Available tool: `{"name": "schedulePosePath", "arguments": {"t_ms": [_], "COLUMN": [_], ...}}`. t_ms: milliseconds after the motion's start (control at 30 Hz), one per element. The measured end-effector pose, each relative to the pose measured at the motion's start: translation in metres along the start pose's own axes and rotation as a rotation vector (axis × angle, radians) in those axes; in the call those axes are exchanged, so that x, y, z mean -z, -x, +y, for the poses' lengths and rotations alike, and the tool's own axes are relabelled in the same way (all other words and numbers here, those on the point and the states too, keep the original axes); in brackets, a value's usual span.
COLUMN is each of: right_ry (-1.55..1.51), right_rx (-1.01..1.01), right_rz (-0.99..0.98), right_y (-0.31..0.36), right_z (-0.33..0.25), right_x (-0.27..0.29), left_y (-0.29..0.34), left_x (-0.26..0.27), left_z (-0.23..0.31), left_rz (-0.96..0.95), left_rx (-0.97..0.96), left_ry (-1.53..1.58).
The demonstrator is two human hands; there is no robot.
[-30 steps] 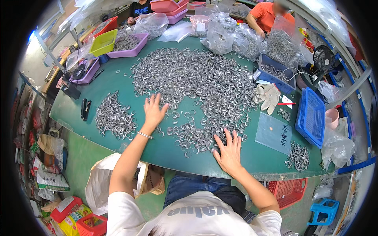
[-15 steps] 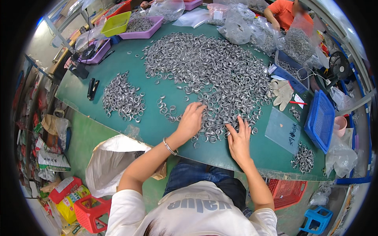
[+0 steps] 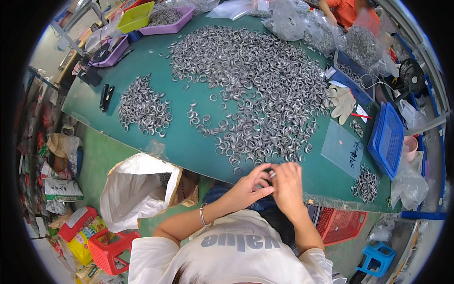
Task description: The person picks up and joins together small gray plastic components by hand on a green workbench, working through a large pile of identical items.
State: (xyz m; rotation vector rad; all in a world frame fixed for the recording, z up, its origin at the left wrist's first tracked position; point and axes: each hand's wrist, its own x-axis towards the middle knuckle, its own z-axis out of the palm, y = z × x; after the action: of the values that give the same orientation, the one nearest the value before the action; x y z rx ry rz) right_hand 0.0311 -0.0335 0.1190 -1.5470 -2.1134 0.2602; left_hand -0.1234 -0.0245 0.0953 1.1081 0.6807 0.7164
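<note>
My left hand (image 3: 249,190) and my right hand (image 3: 287,183) meet above the table's near edge. A small silvery metal ring (image 3: 272,174) shows between them, at the fingers of my right hand, which are bent round it. The fingers of my left hand are curled with the thumb alongside; what lies inside them is hidden. Just beyond spreads a large heap of metal rings (image 3: 255,71) on the green table (image 3: 189,154). A smaller pile of rings (image 3: 144,106) lies to the left, and another little pile (image 3: 365,185) sits at the right.
An open white sack (image 3: 135,189) stands by the near edge. At right are blue baskets (image 3: 385,142), a glove (image 3: 341,102), a clear sheet (image 3: 341,146) and a fan (image 3: 411,75). A black stapler-like tool (image 3: 107,98) lies left. Across the table sits a person in orange (image 3: 347,12).
Both hands have drawn back from the ring heap to the near edge and come together. A ring now shows between them. The view has shifted slightly.
</note>
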Motion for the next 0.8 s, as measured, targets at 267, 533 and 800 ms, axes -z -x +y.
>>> {"name": "schedulePosePath", "arguments": {"t_ms": [267, 533, 800], "right_ry": [-0.712, 0.004, -0.234], "right_rx": [-0.193, -0.191, -0.332], "right_rz": [-0.387, 0.286, 0.328], "right_y": [0.004, -0.019, -0.005], "right_z": [0.009, 0.032, 0.039], "right_x": [0.009, -0.01, -0.016], "left_y": [0.006, 0.008, 0.015], "left_x": [0.013, 0.01, 0.014], "left_z": [-0.001, -0.01, -0.029], "left_rz": [-0.076, -0.018, 0.071], "left_rx": [0.229, 0.214, 0.038], "left_ry": [0.231, 0.496, 0.559]}}
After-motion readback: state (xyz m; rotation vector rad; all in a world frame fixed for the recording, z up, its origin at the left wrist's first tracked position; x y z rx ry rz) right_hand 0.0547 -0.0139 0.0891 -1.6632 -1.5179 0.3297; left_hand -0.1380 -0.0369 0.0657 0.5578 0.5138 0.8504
